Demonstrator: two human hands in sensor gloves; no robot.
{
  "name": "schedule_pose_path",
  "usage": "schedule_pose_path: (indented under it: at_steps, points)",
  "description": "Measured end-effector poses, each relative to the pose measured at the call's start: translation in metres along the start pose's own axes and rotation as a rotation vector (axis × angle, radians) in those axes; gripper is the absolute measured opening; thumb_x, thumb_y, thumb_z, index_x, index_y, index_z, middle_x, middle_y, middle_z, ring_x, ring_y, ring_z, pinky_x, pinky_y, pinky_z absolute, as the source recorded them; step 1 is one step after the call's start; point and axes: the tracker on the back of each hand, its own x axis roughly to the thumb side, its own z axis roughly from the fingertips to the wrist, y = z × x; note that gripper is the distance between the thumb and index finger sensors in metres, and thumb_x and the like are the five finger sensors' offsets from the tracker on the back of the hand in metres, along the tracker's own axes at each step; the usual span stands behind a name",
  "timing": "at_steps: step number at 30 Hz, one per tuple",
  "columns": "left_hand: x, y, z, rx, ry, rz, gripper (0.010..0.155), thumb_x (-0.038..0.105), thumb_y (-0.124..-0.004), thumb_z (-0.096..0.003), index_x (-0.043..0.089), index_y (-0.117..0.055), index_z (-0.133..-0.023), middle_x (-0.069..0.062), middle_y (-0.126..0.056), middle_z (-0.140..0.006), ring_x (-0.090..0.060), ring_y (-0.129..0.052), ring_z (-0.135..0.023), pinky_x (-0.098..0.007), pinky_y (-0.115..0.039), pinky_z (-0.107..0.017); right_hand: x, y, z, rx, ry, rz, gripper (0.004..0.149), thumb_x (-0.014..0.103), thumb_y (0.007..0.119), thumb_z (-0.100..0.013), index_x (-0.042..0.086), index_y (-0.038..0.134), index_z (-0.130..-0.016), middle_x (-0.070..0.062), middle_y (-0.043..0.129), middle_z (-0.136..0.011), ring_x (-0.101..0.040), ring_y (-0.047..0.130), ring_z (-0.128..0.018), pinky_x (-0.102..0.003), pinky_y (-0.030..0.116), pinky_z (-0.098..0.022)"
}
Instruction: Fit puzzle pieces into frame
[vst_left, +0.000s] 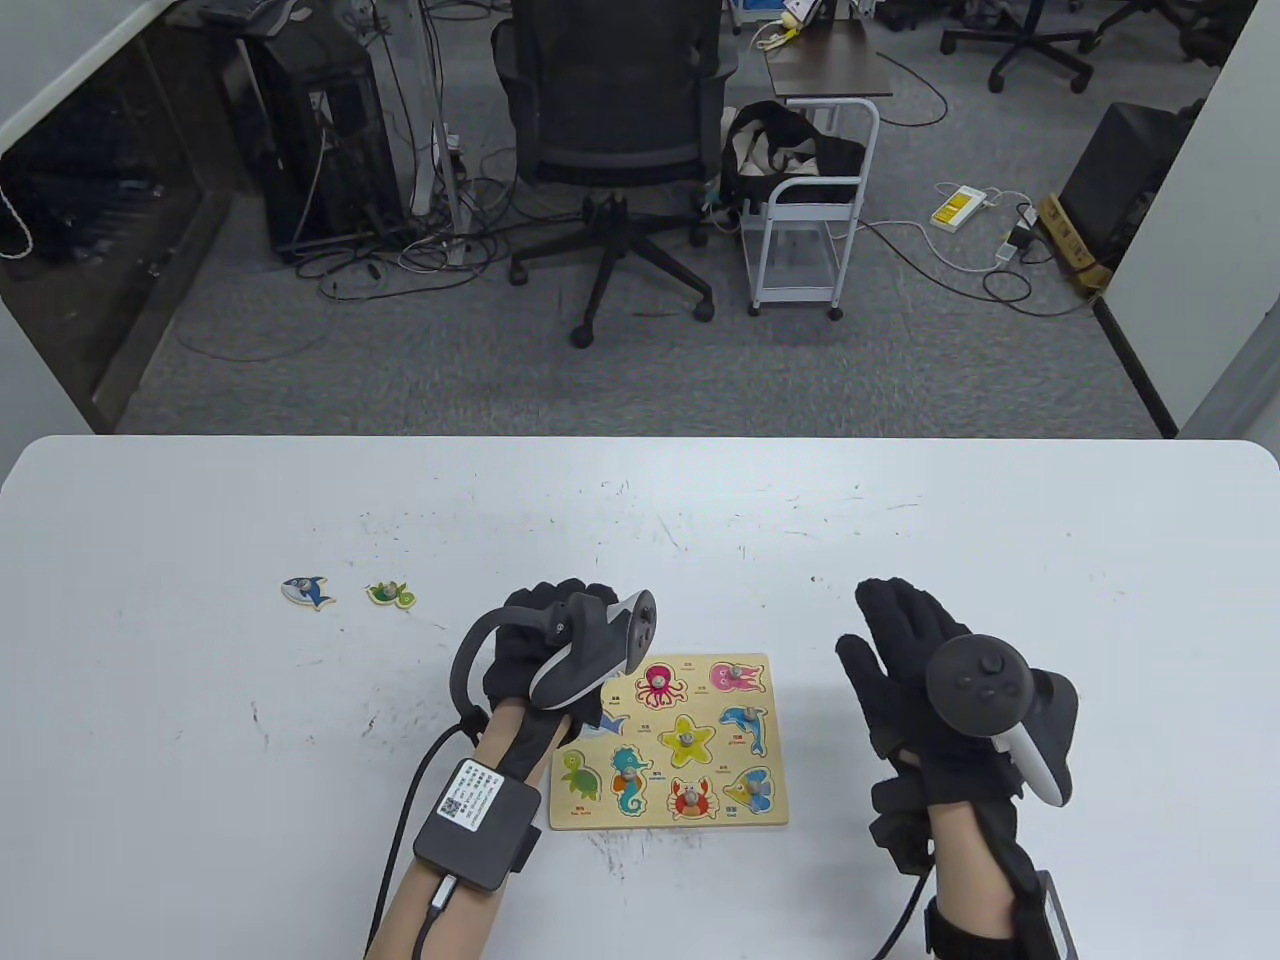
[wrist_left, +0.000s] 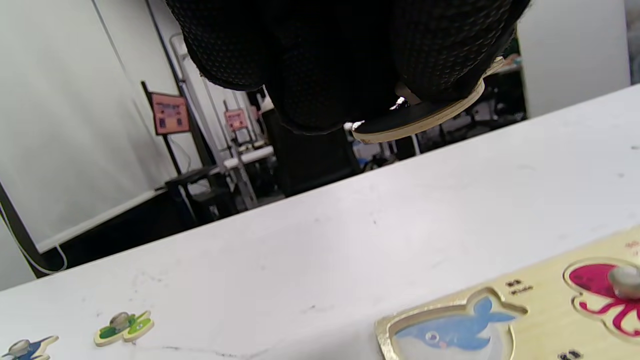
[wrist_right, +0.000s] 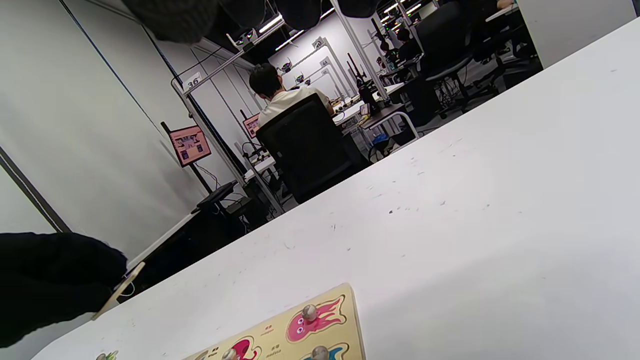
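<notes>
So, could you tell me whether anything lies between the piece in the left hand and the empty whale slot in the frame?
Nothing visible does. The left hand holds the piece in the air above bare table, and the empty whale slot in the frame lies uncovered below it.

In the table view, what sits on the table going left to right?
Shark piece → green piece → left hand → puzzle frame → right hand.
</notes>
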Motion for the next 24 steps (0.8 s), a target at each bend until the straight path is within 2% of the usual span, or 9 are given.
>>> schedule_pose_path:
  at_steps: [10,14,24]
  points:
    - [0.028,-0.054,-0.006,-0.093,-0.048,-0.107,0.046,0.051,-0.087,-0.0454,0.044,-0.08,-0.09,0.015,-0.097,-0.089,-0.007,-0.1,-0.077,-0.037,-0.083,-0.068,0.002,0.002,0.0,0.009,-0.01,0.015,0.063,0.051,0.075,-0.05,0.032,0.058,-0.107,-0.002,0.057,-0.117,-0.038,0.054,-0.11,-0.062,0.039,-0.08]
    - [0.033,-0.062,-0.009,-0.126,-0.05,-0.121,0.046,0.051,-0.088,-0.045,0.045,-0.081,-0.09,0.015,-0.097,-0.088,-0.007,-0.1,-0.077,-0.038,-0.083,-0.068,0.003,0.003,0.0,0.014,-0.01,0.02,0.062,0.051,0.075,-0.05,0.032,0.058,-0.107,-0.002,0.057,-0.117,-0.038,0.054,-0.11,-0.062,0.04,-0.08]
    - [0.034,-0.064,-0.009,-0.166,-0.038,-0.152,0.045,0.051,-0.088,-0.0449,0.045,-0.081,-0.089,0.015,-0.098,-0.088,-0.007,-0.101,-0.077,-0.038,-0.083,-0.068,0.004,0.005,-0.001,0.027,-0.011,0.025,0.062,0.051,0.075,-0.05,0.032,0.058,-0.107,-0.002,0.058,-0.117,-0.038,0.054,-0.11,-0.062,0.04,-0.08]
